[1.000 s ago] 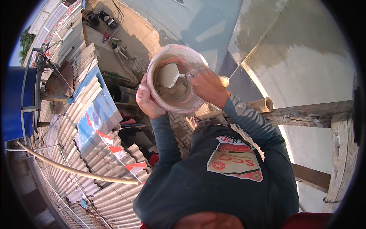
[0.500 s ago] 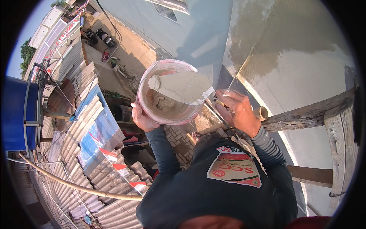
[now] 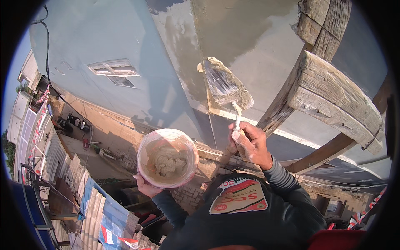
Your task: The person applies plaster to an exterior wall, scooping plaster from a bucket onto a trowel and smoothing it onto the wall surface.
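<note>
My left hand (image 3: 146,186) grips a round, pale-stained bucket (image 3: 189,151) from its lower left side, its mouth tipped toward me. A mound of wet grey mortar (image 3: 168,161) lies inside. In my right hand (image 3: 253,146) is the white, mortar-smeared handle of a trowel (image 3: 225,85), fingers closed round it. The blade points up and away, its bare metal showing in the middle and mortar caked along its edges. Behind it stands a wall with a damp, darker plaster patch (image 3: 229,29); whether the blade touches that wall I cannot tell.
Weathered timber beams (image 3: 333,100) jut across at the right, close to my right arm. Far below on the left are corrugated roofing (image 3: 91,221), a paved alley (image 3: 108,121) and parked motorbikes (image 3: 75,123). A blue tank (image 3: 25,212) sits at the lower left edge.
The trowel has risen from over the bucket toward the wall, its blade now pointing up. My view has swung right; the bucket appears lower and further left, still in my left hand.
</note>
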Demonstrator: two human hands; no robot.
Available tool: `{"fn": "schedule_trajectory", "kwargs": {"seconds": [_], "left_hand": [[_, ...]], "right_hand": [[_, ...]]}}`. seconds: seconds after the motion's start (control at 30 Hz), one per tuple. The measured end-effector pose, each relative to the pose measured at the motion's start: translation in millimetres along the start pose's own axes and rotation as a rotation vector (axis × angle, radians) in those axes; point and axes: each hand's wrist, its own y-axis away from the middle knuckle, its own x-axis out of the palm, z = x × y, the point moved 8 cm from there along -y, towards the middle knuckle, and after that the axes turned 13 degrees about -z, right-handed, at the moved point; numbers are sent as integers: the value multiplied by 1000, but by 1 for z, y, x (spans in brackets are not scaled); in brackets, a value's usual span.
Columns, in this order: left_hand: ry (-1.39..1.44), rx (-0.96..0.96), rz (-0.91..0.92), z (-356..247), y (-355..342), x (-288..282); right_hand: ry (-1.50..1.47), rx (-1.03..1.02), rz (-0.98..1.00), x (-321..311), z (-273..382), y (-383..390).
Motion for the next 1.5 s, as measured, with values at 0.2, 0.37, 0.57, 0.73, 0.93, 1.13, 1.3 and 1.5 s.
{"fn": "schedule_trajectory", "kwargs": {"seconds": [0.2, 0.37, 0.57, 0.73, 0.93, 1.13, 1.3, 1.5], "left_hand": [[-25, 141, -5, -18, 6, -16], [-138, 361, -266, -51, 23, -76], [-126, 417, -486, -64, 50, -148], [-192, 428, -640, -61, 70, -181], [-214, 410, -667, -53, 73, -188], [-217, 408, -645, -49, 77, -194], [-223, 404, -613, -44, 75, -192], [-208, 356, -608, -38, 58, -187]], "right_hand": [[-320, 137, -190, 56, -56, -100], [-211, 87, -366, 86, -80, -182], [-315, 26, -464, 102, -95, -232], [-272, -29, -489, 110, -95, -246], [-329, 113, -349, 113, -110, -236], [-299, 191, -172, 101, -101, -207], [-338, 150, -218, 85, -75, -203], [-317, 183, -190, 73, -76, -210]]}}
